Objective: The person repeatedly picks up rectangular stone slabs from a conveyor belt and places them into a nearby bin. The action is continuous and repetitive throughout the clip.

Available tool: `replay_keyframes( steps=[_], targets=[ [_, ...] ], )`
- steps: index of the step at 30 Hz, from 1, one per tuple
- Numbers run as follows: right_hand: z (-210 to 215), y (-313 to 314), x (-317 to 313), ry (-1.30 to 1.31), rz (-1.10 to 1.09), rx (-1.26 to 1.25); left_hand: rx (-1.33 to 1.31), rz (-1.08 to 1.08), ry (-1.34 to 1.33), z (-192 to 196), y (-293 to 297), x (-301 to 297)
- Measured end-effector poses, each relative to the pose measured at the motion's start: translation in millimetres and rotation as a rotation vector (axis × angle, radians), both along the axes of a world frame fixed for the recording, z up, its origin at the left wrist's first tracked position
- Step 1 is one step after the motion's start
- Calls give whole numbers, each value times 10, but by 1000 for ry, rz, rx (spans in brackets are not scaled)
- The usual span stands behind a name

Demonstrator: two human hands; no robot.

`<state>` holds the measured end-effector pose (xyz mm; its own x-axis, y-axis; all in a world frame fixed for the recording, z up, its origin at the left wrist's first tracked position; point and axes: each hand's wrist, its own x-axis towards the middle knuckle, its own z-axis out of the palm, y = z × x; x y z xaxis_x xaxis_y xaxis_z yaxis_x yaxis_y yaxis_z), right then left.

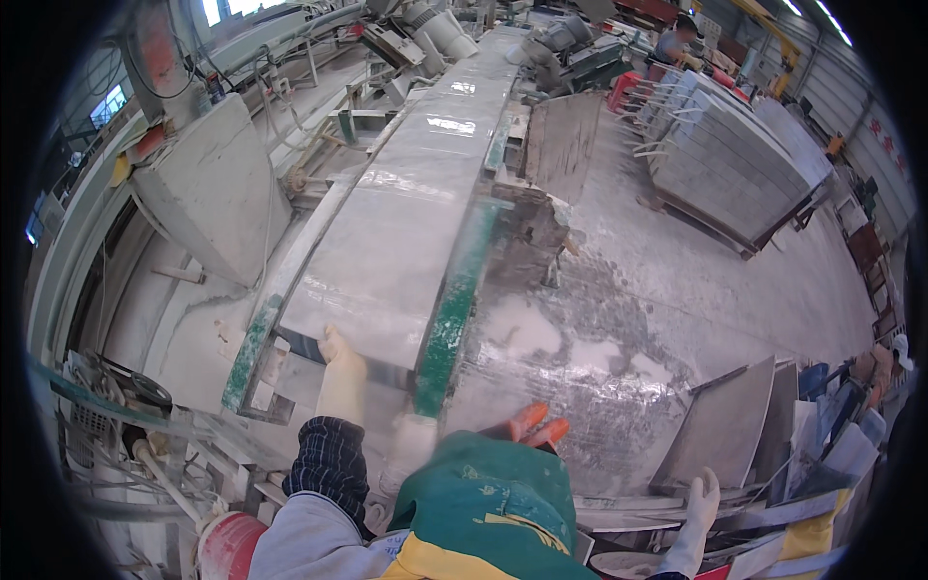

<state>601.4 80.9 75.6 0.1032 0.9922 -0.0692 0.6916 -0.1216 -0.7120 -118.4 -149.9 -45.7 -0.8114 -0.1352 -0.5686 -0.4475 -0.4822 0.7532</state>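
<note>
A long, pale, wet-looking stone slab [387,242] lies flat on a conveyor line and reaches far ahead of me. My left hand [344,372], in a cream glove, is at the slab's near edge, its fingers closed there; the fingertips' grip is partly hidden by the glove. To the right of my body, low in the head view, my right hand [704,503] has its gloved fingers extended and apart, holding nothing. Nearest to it is a leaning grey stone sheet [720,425].
Green side rails [456,309] border the slab. Motor-driven machine heads [440,31] stand over the far end. On the right, stacked stone slabs [725,155] rest on a stand; a person [675,43] is behind them. The floor [619,338] looks wet. A red cylinder [230,543] sits lower left.
</note>
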Motion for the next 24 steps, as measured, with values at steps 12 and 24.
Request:
replay_keyframes(
  steps=[12, 24],
  targets=[
    [-242, -290, 2191, -925, -382, 191, -189, -103, -15, -169, -91, -140],
    [-516, -780, 2234, -911, -684, 231, 28, -355, 88, 91, -428, -78]
  ],
)
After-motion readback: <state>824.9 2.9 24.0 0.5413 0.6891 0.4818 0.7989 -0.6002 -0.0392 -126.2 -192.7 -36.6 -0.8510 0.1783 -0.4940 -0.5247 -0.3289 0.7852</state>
